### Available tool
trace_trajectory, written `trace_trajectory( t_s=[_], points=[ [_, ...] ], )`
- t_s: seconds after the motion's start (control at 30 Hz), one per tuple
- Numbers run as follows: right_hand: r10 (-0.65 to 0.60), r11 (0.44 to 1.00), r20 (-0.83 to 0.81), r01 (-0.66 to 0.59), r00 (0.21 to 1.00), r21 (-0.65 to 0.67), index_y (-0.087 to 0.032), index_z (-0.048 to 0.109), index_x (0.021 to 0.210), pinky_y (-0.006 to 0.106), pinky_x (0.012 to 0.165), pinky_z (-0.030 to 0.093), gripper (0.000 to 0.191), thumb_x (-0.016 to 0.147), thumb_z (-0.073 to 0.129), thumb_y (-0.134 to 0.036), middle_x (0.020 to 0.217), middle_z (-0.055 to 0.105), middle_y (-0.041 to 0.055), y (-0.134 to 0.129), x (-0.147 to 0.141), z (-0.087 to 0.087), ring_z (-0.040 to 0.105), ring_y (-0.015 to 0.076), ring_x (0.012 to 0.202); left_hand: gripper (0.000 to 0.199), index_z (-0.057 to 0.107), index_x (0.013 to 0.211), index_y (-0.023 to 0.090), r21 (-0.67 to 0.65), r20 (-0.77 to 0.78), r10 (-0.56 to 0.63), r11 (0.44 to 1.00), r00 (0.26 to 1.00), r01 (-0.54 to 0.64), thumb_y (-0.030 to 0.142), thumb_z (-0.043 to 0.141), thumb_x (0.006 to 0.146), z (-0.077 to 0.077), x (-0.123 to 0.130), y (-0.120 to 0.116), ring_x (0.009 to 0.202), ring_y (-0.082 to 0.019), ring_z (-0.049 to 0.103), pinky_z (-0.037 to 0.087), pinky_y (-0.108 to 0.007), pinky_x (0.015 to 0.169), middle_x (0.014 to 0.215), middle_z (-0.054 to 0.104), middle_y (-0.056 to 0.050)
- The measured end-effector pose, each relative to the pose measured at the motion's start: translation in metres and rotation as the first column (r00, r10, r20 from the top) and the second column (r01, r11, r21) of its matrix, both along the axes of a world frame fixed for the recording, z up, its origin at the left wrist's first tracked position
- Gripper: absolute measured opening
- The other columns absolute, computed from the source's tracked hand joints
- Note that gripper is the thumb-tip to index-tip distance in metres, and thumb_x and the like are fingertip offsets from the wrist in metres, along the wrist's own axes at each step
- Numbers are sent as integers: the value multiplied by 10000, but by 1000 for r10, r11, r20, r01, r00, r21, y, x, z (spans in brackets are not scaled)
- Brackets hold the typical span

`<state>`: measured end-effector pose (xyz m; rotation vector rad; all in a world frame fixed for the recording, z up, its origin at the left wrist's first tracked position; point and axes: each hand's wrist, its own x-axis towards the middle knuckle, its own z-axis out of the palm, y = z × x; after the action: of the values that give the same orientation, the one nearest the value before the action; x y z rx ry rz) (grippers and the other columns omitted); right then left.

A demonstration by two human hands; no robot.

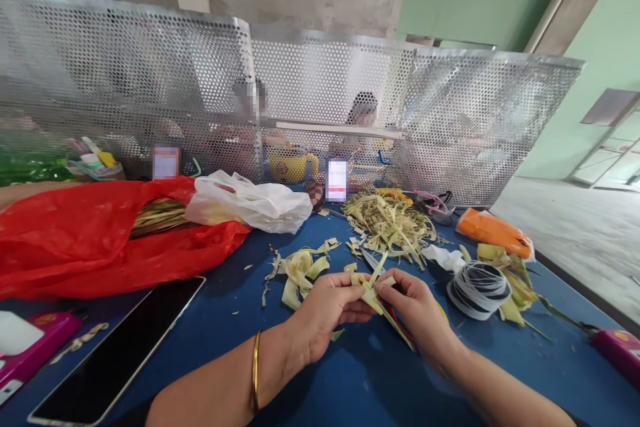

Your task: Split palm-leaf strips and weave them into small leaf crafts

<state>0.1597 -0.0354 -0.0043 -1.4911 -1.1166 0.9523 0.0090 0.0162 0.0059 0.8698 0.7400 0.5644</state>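
Note:
Near the middle of the blue table (400, 380), my left hand (334, 303) pinches a small folded piece of pale green leaf strips (370, 292). My right hand (415, 300) grips the same piece from the other side, thumb and finger pressed together. A long strip end points down to the right beneath my right hand, and another sticks up. Behind my hands lies a scissor blade (373, 261), its handles mostly hidden under my right hand. Loose leaf curls (300, 272) lie just left of the hands, and a heap of shredded strips (393, 221) lies beyond them.
A red bag (75, 233) with leaf strips, a white plastic bag (255, 200) and a black phone (120, 353) are at left. A spool (479, 290), orange packet (493, 232) and purple tool (617, 350) sit at right. People sit behind the perforated metal screen (325, 80).

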Motion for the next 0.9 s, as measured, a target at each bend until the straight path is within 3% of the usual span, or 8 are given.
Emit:
trace_trajectory(
  t_s=[0.13, 0.27, 0.37, 0.47, 0.57, 0.67, 0.8, 0.9],
  points=[
    [31, 996, -134, -42, 990, -79, -170, 541, 714, 212, 476, 339, 376, 705, 695, -514, 550, 552, -40, 2, -3, -5, 475, 96, 485, 268, 707, 936, 108, 7, -57, 37, 999, 998, -36, 132, 721, 669, -2, 1, 0, 637, -141, 656, 493, -238, 621, 747, 703, -63],
    [64, 994, -197, -81, 978, -75, -182, 528, 867, 224, 502, 439, 391, 732, 689, -513, 661, 627, -19, 2, -3, -7, 585, 120, 507, 256, 700, 892, 112, -26, -67, 139, 990, 988, -141, 81, 707, 638, -4, 2, 4, 525, -83, 568, 380, -179, 490, 647, 656, -16],
    [99, 990, -136, -84, 986, 109, -210, 503, 1079, 287, 616, 549, 389, 811, 629, -463, 826, 645, 10, 2, 0, -8, 664, 164, 666, 230, 689, 870, 124, -62, -38, 221, 973, 975, -223, 89, 698, 643, -1, 1, 10, 545, -79, 562, 368, -172, 502, 621, 639, -7],
    [136, 925, 181, -191, 974, 329, -249, 464, 1268, 344, 815, 561, 343, 933, 478, -322, 1080, 627, 72, -2, 2, -6, 657, 188, 951, 228, 672, 858, 141, -84, -18, 269, 959, 963, -270, 122, 714, 634, 2, 0, 14, 584, -84, 581, 381, -174, 530, 667, 653, -8],
    [181, 829, 558, -431, 810, 357, -257, 540, 1239, 347, 942, 505, 347, 955, 373, -146, 1223, 589, 95, -7, 3, 0, 600, 180, 1105, 180, 643, 774, 141, -66, -7, 273, 960, 962, -273, 156, 725, 615, 2, -2, 16, 581, -82, 571, 376, -176, 531, 674, 651, -5],
    [139, 732, 755, -580, 641, 358, -221, 606, 1149, 286, 907, 514, 354, 932, 371, -70, 1172, 620, 102, -9, 4, 6, 599, 164, 1104, 179, 622, 754, 135, 21, -36, 268, 963, 963, -267, 145, 711, 599, -1, -2, 16, 537, -69, 527, 357, -177, 506, 636, 629, 8],
    [-142, 691, 863, -575, 485, 437, -211, 617, 1117, 253, 741, 519, 304, 939, 404, -87, 1004, 691, 76, -10, 7, 11, 656, 148, 875, 241, 610, 817, 143, 162, -119, 205, 969, 971, -185, 146, 709, 598, -2, 0, 14, 502, -89, 531, 318, -189, 453, 593, 628, 12],
    [-291, 696, 854, -517, 431, 498, -206, 633, 1027, 299, 759, 490, 260, 943, 403, -118, 976, 701, 70, -8, 10, 15, 652, 166, 851, 179, 614, 766, 145, 234, -145, 98, 970, 985, -63, 129, 693, 606, 2, 0, 8, 509, -107, 567, 299, -193, 443, 582, 629, 8]
  ],
)
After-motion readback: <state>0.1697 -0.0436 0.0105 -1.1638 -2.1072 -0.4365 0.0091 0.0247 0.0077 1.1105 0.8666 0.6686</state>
